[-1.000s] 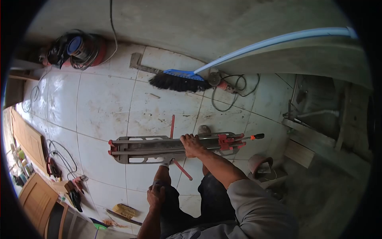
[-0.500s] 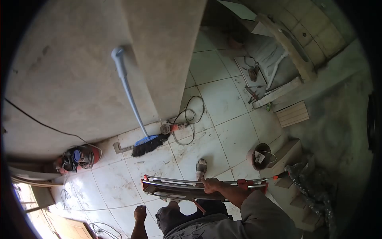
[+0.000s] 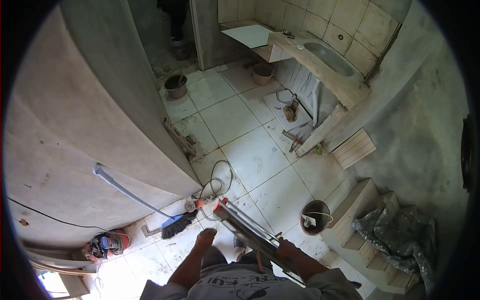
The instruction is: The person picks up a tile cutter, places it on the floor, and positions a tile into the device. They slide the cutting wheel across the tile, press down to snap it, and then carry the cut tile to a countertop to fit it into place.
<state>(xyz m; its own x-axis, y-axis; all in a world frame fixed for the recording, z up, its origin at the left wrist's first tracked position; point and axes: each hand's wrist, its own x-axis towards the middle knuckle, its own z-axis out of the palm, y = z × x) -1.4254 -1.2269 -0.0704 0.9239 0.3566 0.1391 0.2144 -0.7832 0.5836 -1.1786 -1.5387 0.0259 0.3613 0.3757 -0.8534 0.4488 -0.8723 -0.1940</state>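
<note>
My right hand (image 3: pixel 287 248) grips the rails of a long metal tile cutter (image 3: pixel 246 230) with red end pieces. It is held off the floor and points away to the upper left. My left hand (image 3: pixel 205 238) hangs free beside my leg, fingers loosely curled, holding nothing. A blue-headed broom (image 3: pixel 176 224) leans against the wall just left of the cutter's far end.
An angle grinder (image 3: pixel 196 204) with its looped cord lies by the broom. A bucket (image 3: pixel 315 217) stands to the right near stacked blocks and a crumpled tarp (image 3: pixel 400 230). A cable reel (image 3: pixel 106 244) sits lower left. Further on are buckets (image 3: pixel 176 85), a sink counter (image 3: pixel 325 57) and a doorway.
My view has swung up and toward the room with the sink. The tile cutter has turned from lying crosswise to pointing ahead. My left arm has swung forward.
</note>
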